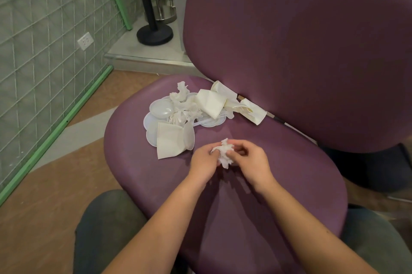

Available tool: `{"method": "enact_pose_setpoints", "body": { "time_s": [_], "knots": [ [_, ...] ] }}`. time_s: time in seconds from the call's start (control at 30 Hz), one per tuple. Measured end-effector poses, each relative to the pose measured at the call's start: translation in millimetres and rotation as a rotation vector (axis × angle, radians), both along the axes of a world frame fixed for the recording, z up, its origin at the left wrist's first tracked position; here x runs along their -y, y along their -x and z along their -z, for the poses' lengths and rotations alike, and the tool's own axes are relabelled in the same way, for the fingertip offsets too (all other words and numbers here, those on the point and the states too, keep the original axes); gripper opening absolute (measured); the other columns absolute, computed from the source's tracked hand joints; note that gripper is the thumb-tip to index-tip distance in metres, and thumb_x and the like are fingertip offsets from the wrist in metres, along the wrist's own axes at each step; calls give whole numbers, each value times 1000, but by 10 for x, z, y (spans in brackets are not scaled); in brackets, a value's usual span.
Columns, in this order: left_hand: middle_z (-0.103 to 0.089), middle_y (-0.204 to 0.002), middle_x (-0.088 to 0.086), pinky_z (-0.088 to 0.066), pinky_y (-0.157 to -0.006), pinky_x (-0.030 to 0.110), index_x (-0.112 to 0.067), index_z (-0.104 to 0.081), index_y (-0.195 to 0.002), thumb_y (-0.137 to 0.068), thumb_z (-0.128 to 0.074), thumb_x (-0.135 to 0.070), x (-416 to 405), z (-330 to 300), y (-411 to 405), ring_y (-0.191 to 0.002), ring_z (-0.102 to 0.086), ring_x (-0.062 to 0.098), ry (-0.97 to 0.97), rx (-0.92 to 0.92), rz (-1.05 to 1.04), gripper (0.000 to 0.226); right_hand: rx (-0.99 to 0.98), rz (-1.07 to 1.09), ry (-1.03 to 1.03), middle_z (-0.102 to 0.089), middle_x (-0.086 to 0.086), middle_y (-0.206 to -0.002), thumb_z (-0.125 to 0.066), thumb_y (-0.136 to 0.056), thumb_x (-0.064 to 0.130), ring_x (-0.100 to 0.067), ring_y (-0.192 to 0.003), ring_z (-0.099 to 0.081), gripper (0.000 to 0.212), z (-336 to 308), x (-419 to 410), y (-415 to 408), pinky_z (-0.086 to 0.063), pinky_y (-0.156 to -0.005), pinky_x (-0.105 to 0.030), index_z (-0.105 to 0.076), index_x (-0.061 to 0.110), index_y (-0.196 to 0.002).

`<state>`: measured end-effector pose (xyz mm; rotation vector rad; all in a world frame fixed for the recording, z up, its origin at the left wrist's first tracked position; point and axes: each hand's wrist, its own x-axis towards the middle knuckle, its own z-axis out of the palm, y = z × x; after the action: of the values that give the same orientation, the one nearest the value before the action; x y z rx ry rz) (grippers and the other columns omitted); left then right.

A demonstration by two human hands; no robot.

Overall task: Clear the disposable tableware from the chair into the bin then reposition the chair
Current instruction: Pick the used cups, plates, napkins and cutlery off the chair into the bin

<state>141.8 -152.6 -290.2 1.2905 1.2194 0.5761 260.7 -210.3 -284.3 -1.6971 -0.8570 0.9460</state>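
Crumpled white tissue wad (224, 153), centre of frame, held just above the front half of the purple chair seat (289, 184). Left hand (204, 160) and right hand (249, 158) both pinch it, fingers curled closed around its two sides; it looks bunched between them.

I judge the wad very light, soft and compressible: no slip risk, squeezes into one palm. Best hold is a full-fist close, which would free the other hand.

Rest of the disposable tableware sits in a loose pile (189, 115) at mid-frame, toward the seat's rear left. I read flattened paper cups (210, 104), one flattened cup (170, 140) nearest the hands, clear plastic lids (160, 110) and more shredded tissue (181, 93). One cup (254, 111) lies against the backrest (301, 51) crease.

Handling judgement: cups are light, creased, springy; take by a flat edge or stack. Lids are thin, slick, likely to skate on the vinyl; scoop from under rather than pinch.

No bin in view. Black post base (155, 34) and wall socket (85, 41) in the upper left.
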Motion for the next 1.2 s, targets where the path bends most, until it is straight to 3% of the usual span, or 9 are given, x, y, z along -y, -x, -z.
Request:
{"method": "enact_pose_setpoints", "body": {
  "time_s": [0.1, 0.23, 0.4, 0.53, 0.63, 0.77, 0.97, 1.1, 1.2],
  "knots": [
    [-69, -94, 8, -53, -71, 25, -6, -70, -111, -89, -46, 2, -2, -160, -45, -83, -62, 19, 362, 327, -186, 34, 48, 34, -39, -64, -3, -94, -73, -84, 11, -12, -79, -65, 13, -101, -20, 161, -51, -66, -15, -75, 18, -95],
    [-65, -84, 13, -51, -60, 29, -4, -62, -94, -86, -42, -12, -107, -313, 37, -73, -64, 23, 496, 458, -339, 23, 141, -66, -94, -58, 4, -99, -68, -87, 10, -8, -79, -59, 23, -199, -70, 311, -48, -74, -16, -74, 19, -107],
    [-65, -85, 1, -43, -60, 21, -16, -65, -100, -96, -52, -26, -281, -505, 205, -71, -60, 13, 422, 439, -309, 17, 278, -175, -127, -55, 8, -92, -70, -83, 4, -11, -80, -56, 33, -344, -250, 420, -42, -76, -9, -72, 18, -113],
    [-67, -88, -1, -42, -64, 21, -17, -66, -101, -98, -50, -29, -387, -610, 331, -77, -60, 11, 366, 319, -245, 20, 150, -127, -129, -67, 9, -83, -74, -81, 11, -1, -70, -56, 17, -464, -476, 489, -49, -74, -21, -75, 23, -94],
    [-68, -76, -3, -50, -73, 24, -16, -65, -96, -101, -45, -35, -485, -676, 384, -77, -62, 11, 339, 301, -231, 28, 148, -90, -143, -67, 11, -81, -76, -80, 18, 4, -61, -51, 11, -539, -636, 557, -41, -64, -15, -69, 26, -82],
    [-73, -102, 5, -52, -96, 36, -14, -65, -108, -103, -39, -36, -657, -800, 475, -99, -67, 18, 326, 334, -196, 34, 323, -78, -226, -54, 12, -89, -76, -78, 27, -9, -92, -53, 14, -544, -864, 603, -43, -76, -24, -66, 37, -78],
    [-63, -84, 0, -52, -69, 23, -17, -64, -102, -102, -39, -19, -917, -873, 606, -73, -59, 10, 187, 230, -313, 26, 424, -116, -157, -52, 15, -93, -55, -88, 18, -15, -100, -55, 22, -434, -1193, 598, -48, -81, -31, -73, 31, -93],
    [-58, -98, 2, -46, -70, 24, -22, -61, -112, -102, -35, -19, -1059, -834, 677, -75, -52, 10, 88, 113, -314, 28, 809, -185, 23, -55, -2, -117, -49, -92, 19, -24, -113, -50, 33, -322, -1435, 516, -47, -89, -41, -64, 25, -121],
    [-52, -93, -3, -40, -70, 23, -23, -61, -118, -100, -35, -16, -1104, -826, 720, -70, -44, 8, 48, 52, -297, 32, 1025, -312, 107, -52, -7, -124, -47, -95, 21, -28, -115, -46, 38, -274, -1554, 488, -43, -90, -41, -56, 24, -132]
  ]
}}
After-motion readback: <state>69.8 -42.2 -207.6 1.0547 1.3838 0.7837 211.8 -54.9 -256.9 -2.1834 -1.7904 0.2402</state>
